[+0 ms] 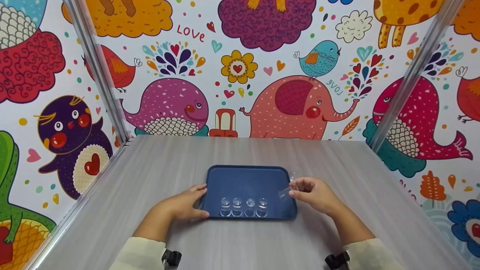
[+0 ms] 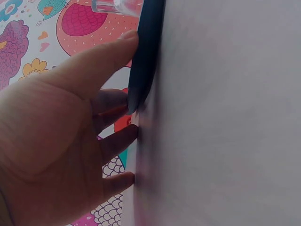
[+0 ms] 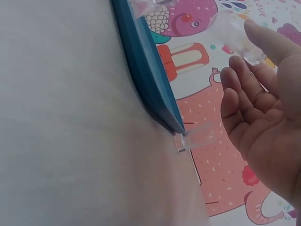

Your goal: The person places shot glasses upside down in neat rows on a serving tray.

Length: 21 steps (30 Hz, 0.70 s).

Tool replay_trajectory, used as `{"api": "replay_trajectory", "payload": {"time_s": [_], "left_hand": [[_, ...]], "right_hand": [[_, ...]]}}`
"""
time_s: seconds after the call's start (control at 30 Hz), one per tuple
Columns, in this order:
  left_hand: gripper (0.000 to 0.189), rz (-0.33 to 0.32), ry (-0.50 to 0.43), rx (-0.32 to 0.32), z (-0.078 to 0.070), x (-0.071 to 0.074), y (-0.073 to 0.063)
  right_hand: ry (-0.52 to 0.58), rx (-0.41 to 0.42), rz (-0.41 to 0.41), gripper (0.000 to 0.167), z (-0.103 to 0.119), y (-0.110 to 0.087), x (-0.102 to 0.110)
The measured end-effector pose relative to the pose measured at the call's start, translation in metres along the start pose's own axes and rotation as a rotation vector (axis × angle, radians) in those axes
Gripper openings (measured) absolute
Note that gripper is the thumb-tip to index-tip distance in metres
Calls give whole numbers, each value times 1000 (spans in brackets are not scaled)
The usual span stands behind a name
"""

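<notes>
A blue tray (image 1: 243, 183) lies on the table, with a row of several small clear cups (image 1: 237, 207) along its front side. My left hand (image 1: 183, 204) rests at the tray's left side, thumb at the front corner and fingers spread along the edge. In the left wrist view the thumb (image 2: 115, 49) touches the tray's side wall (image 2: 146, 56). Over the tray's right edge, my right hand (image 1: 313, 193) pinches a tilted clear cup (image 1: 285, 193) between thumb and fingers. Another clear cup (image 3: 200, 137) stands just outside the tray's back right corner.
The grey wood-grain table (image 1: 255, 243) runs back to a wall (image 1: 240, 67) printed with cartoon animals. Metal posts (image 1: 99, 71) rise at both back corners. Dark straps with small devices (image 1: 172, 258) sit on both sleeves.
</notes>
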<state>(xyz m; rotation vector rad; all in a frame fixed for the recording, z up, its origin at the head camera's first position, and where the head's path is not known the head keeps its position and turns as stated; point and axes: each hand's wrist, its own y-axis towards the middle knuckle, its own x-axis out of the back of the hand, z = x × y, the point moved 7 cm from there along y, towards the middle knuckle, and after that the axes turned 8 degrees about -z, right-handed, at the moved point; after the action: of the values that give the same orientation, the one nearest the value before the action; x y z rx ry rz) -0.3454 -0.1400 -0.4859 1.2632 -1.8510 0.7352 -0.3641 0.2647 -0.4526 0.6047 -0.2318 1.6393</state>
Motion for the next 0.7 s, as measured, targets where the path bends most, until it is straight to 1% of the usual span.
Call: {"api": "replay_trajectory", "payload": {"time_s": [0.17,0.33,0.53,0.7], "left_hand": [[91,-5,-1,-4,0,0,0],[91,-5,4,-1,1,0,1],[91,2,7,5,0,1,0],[91,6,15,11,0,1,-1]], "right_hand": [[-37,2,15,39,3,-1,-10],[-49,-9,58,39,3,0,-24],[-41,24,112,39,6,-2,-40],[-63,47,150,38,7,-3,-50]]}}
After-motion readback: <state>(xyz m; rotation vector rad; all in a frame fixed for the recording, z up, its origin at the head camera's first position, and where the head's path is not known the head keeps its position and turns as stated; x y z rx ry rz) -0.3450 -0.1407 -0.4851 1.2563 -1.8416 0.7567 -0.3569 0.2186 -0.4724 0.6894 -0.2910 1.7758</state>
